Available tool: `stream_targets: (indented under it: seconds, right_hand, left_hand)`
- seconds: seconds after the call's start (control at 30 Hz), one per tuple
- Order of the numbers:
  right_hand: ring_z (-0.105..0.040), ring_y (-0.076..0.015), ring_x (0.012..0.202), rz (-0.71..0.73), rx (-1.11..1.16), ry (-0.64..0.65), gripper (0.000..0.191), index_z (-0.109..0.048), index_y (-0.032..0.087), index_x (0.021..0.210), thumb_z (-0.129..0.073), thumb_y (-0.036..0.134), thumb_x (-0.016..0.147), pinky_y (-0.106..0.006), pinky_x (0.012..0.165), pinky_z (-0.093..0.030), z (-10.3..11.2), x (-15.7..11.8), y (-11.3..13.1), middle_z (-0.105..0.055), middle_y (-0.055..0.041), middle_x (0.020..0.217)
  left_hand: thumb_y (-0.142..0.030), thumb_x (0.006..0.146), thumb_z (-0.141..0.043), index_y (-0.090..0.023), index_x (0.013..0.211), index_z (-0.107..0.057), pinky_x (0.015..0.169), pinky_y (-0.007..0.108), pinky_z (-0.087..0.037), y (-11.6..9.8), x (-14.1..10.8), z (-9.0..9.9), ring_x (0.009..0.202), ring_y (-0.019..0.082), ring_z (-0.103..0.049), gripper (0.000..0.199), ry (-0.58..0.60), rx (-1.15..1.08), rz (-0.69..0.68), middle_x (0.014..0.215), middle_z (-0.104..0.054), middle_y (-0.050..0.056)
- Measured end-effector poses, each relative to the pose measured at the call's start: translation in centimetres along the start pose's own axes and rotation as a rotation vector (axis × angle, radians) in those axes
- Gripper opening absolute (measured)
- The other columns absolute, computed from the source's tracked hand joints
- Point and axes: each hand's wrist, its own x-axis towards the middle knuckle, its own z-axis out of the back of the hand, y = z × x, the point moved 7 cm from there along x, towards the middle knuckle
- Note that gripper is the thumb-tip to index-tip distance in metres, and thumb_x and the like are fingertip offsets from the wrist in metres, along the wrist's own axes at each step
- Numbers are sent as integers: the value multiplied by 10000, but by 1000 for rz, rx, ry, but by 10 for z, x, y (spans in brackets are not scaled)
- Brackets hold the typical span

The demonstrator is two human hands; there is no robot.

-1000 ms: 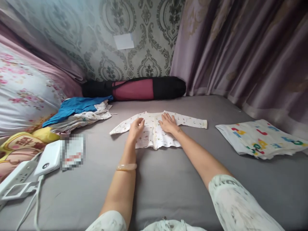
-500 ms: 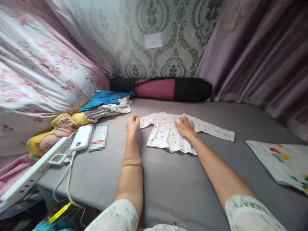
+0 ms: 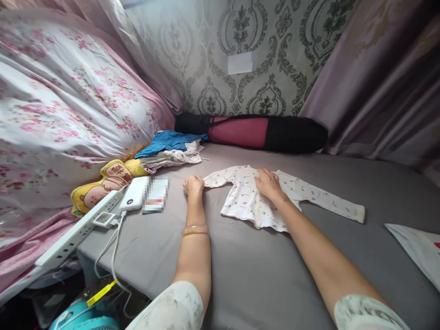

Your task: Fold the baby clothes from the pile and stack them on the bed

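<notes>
A small white long-sleeved baby shirt (image 3: 240, 201) with a tiny scattered print lies spread on the grey sheet, its hem toward me. My left hand (image 3: 193, 185) is closed round the cuff end of the left-side sleeve, which is drawn out straight. At the top middle of the shirt, by the neckline, my right hand (image 3: 270, 184) has its fingers bent and gripping the cloth; the fingertips are partly hidden. Creases run down the front below that hand. The right-side sleeve stretches out flat with its cuff free.
Folded clothes (image 3: 172, 149) lie at the back left, near a long black and red bag (image 3: 237, 132) along the wall. Left are a yellow cushion (image 3: 92, 192), a white power bank (image 3: 135, 195), a power strip (image 3: 79, 231) and cables. A white printed cloth (image 3: 412, 247) lies right.
My right hand has gone from lying flat on the shirt front to bent fingers gripping near the neckline. The shirt front has creased. The view has swung left.
</notes>
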Motion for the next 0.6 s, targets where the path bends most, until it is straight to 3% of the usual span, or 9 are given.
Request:
stream_targets:
  seconds: [0.17,0.37,0.5,0.6]
  right_hand:
    - [-514,-251,1232,117,69,54,393,-594,159,1272,-380,141,942,-359,1021,-354,-21,19,35,-584,-114,1348]
    - [-488,-215,1278,221,127,68,432,-580,149,1296,-381,75,920,-309,1056,-337,-36,37,67,-563,-104,1383]
    - [-463,-194,1301,209,158,40,413,-563,147,1310,-381,113,941,-285,1073,-323,-45,42,74,-538,-113,1404]
    - [-438,-200,1323,170,171,23,396,-562,167,1308,-360,163,968,-323,1101,-297,-50,40,72,-511,-104,1433]
  left_hand:
    - [-328,798,-622,-212,990,-666,909,380,-455,-7,0,-10,1155,315,-596,228,120,8,-37,1105,-704,141]
    - [-223,694,-685,-220,744,-613,827,362,-463,-16,-2,-21,985,296,-654,87,215,-3,-87,871,-725,89]
    - [-172,680,-675,-218,662,-571,778,357,-461,-21,-1,-22,932,300,-645,115,165,-54,-166,765,-685,74]
    - [-158,691,-644,-215,695,-539,691,303,-457,-21,2,-25,825,247,-640,119,141,-139,-210,733,-648,45]
